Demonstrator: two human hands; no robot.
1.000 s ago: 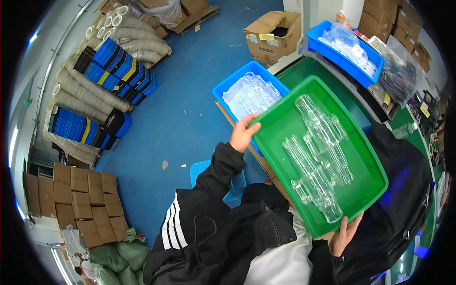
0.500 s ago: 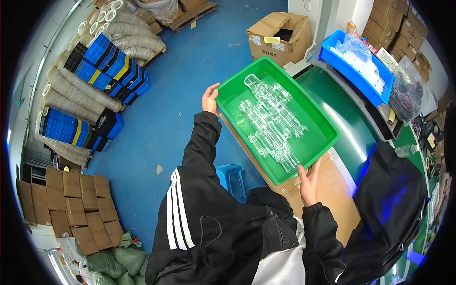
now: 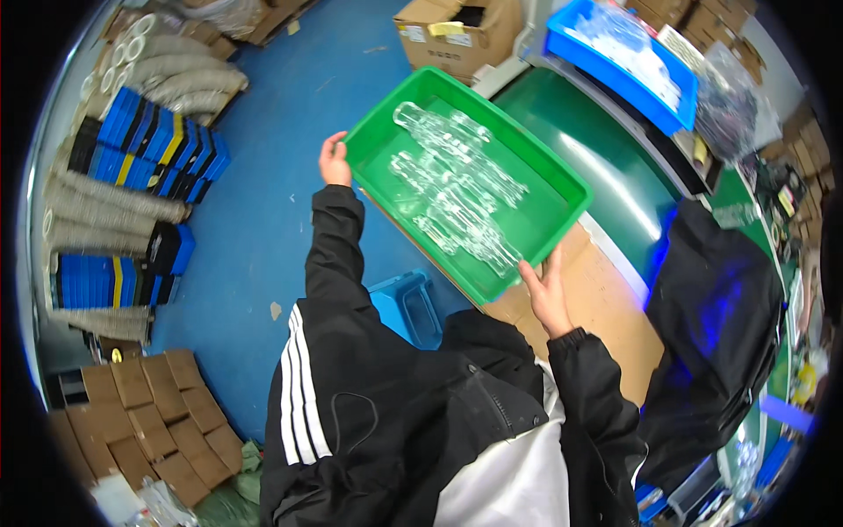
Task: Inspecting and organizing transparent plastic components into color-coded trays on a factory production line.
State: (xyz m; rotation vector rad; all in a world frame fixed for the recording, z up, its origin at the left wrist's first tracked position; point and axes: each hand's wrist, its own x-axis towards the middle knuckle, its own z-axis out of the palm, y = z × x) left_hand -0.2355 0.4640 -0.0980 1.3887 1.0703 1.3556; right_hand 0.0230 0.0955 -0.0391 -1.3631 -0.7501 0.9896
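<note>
Between my two hands is a green plastic tray [image 3: 549, 171], tilted across the view. Several clear glass pieces, tube-shaped with ridges and knobs [image 3: 457, 189], lie side by side in it. My left hand [image 3: 335, 161] grips the tray's far left rim, its fingers partly hidden behind the wall. My right hand [image 3: 548, 292] holds the near right corner, thumb over the rim and fingers along the outside. Beneath the tray, a brown cardboard sheet [image 3: 619, 325] covers the near part of the bench. Whether the tray touches it, I cannot tell.
A green bench surface [image 3: 606, 149] curves off to the right, with a blue bin [image 3: 615, 53] of white pieces above it. Black cloth [image 3: 716, 334] drapes at the right. A blue stool [image 3: 408, 307] stands on the floor. Stacked blue crates [image 3: 158, 145] and cartons [image 3: 167, 413] line the left.
The tray and both hands have shifted left and up in the picture. The surroundings have shifted too, as the view turned. Both hands keep their hold on the tray.
</note>
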